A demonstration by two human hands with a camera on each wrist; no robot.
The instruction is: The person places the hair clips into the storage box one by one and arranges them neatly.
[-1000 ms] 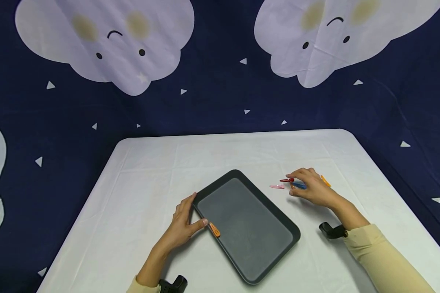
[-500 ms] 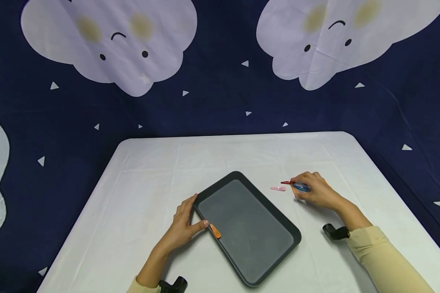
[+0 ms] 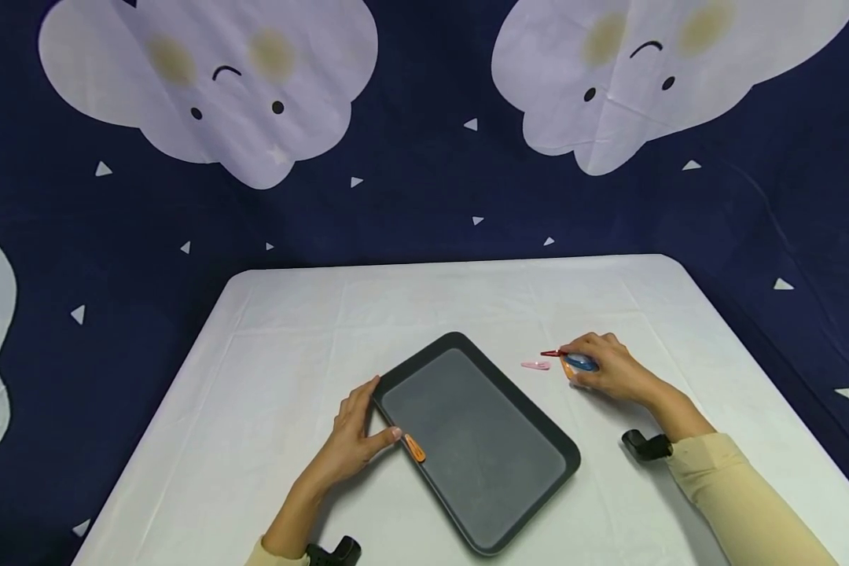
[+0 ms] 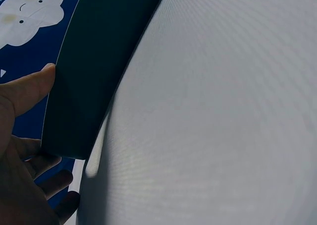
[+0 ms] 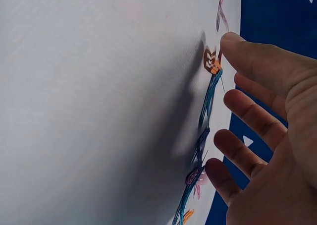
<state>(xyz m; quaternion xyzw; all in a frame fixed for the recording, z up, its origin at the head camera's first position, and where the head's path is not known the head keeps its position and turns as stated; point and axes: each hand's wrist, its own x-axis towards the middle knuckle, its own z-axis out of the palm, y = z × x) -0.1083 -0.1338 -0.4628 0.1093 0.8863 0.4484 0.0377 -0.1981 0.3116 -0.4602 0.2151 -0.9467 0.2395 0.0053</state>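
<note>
In the head view, the left hand [image 3: 354, 436] rests on the left edge of a dark grey tray [image 3: 474, 448], its thumb at the rim beside an orange hair clip [image 3: 414, 448]. The left wrist view shows the thumb and fingers of the left hand [image 4: 29, 140] against the side and corner of the tray [image 4: 94, 71]. The right hand [image 3: 611, 369] is low over several clips, thumb and fingers apart around a blue clip [image 3: 580, 362] and an orange clip [image 3: 567, 368]. A red clip [image 3: 552, 353] lies by its fingertips, a pink clip [image 3: 535, 365] left of them.
A white cloth covers the table [image 3: 290, 338]. Behind it hangs a dark blue backdrop [image 3: 424, 196] with clouds and small triangles. In the right wrist view, more clips, among them an orange one [image 5: 187, 215], lie in a row beside the right hand [image 5: 267, 131].
Over the last second the right hand has shifted slightly right and lower, its thumb and fingers closer in around the blue and orange clips. The left hand and tray have stayed in place.
</note>
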